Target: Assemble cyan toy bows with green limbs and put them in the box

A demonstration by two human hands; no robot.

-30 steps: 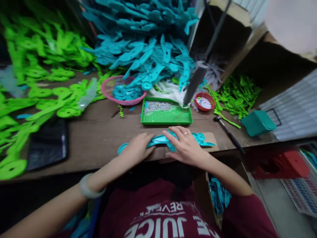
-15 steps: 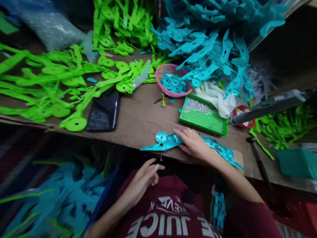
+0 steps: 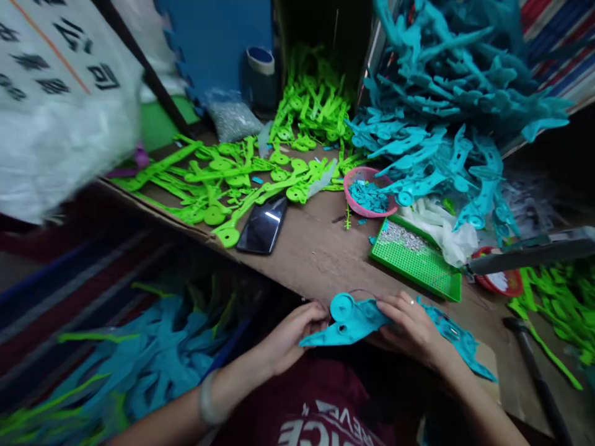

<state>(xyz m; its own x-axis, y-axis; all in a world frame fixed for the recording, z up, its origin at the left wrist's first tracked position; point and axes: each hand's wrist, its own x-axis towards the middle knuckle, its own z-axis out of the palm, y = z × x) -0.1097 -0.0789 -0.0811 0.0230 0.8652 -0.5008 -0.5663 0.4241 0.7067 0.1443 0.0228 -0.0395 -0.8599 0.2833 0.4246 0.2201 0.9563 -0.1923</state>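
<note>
While holding blue piece at the edge of the table, judged mid-handling, not yet released.
Observed lime-green pieces loose at left, then left hand by the blue piece's left end, with closure impossible to confirm. Found same piece clamped in right hand. Noted silvery bits lying in green tray, judged unused; cannot count finished pieces.

Turquoise plastic piece, round disc, tapered tip leftward; held at front edge of table.
</note>
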